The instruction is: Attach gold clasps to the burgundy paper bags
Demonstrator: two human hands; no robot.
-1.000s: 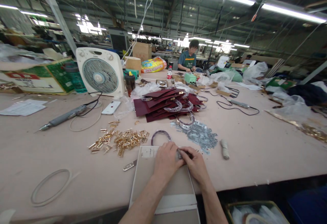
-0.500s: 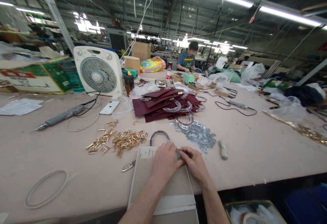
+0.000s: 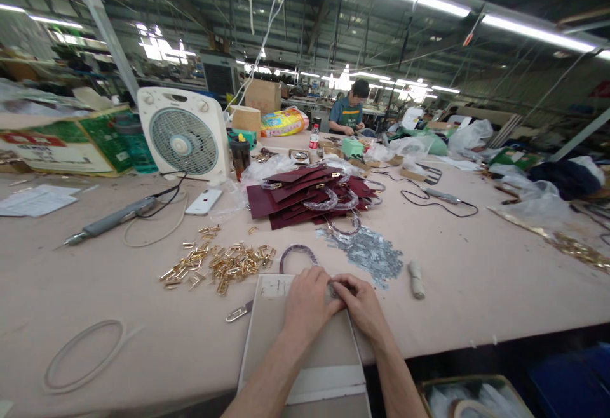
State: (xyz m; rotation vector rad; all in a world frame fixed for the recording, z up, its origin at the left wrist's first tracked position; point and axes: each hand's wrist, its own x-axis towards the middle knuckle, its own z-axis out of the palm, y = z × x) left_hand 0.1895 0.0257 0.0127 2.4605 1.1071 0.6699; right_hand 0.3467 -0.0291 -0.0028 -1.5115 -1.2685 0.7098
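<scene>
A beige, flat bag panel [image 3: 271, 323] lies at the table's front edge, with a dark, plastic-wrapped handle [image 3: 298, 249] beyond its far edge. My left hand [image 3: 312, 297] rests on the panel's upper part, fingers curled at its far edge. Close against it, my right hand [image 3: 358, 300] pinches a small greyish piece at the upper right corner; its kind is mostly hidden by the fingers. A metal clasp on a strap [image 3: 239, 311] sticks out from the panel's left side. Gold metal buckles [image 3: 238, 265] lie left of the hands, small grey metal plates [image 3: 374, 253] to the right.
Dark red bag pieces [image 3: 305, 195] are piled beyond the hands. A fan [image 3: 183, 135], an electric screwdriver [image 3: 112, 220] and a phone [image 3: 204, 201] stand or lie at left. A cloth roll [image 3: 416, 279] is at right. A person [image 3: 347, 113] works across the table.
Both hands stay at the panel's upper right corner; the right fingers have shifted very slightly. The rest of the table looks the same.
</scene>
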